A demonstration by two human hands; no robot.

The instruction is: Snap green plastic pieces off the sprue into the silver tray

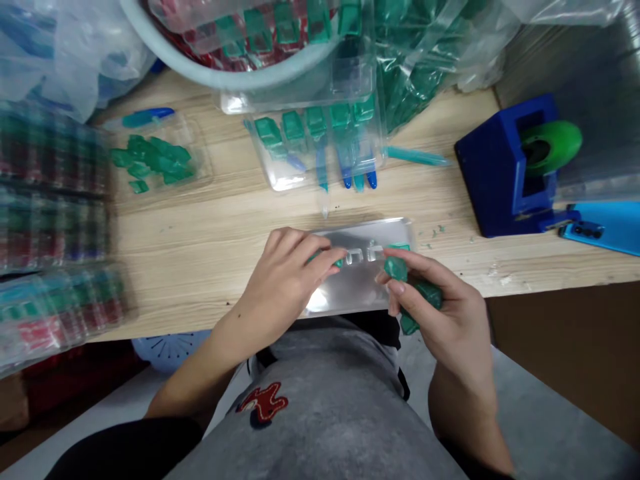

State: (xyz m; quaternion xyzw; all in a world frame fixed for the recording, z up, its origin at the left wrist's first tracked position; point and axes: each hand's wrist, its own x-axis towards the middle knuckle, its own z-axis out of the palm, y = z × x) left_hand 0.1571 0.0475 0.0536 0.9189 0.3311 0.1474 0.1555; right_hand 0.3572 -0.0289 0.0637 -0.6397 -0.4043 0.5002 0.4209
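Observation:
A clear plastic blister tray [350,297] lies at the table's front edge, with moulded slots along its middle. My left hand [295,267] is over its left part, fingers curled down on a small green plastic piece [339,263], which they mostly hide. My right hand [445,300] is at the tray's right end. Its thumb and index finger pinch a translucent green plastic piece [396,269], and several more dark green pieces [425,293] rest in the palm. Another green piece [400,247] shows in the tray's right end, just beyond the right fingertips.
Stacked filled packs [55,227] stand at left, near a tray of loose green pieces [155,160]. Behind are a partly filled blister pack [315,143], a round tub [240,80] and a bag of green pieces [410,67]. A blue tape dispenser [500,173] and blue phone [610,227] are right.

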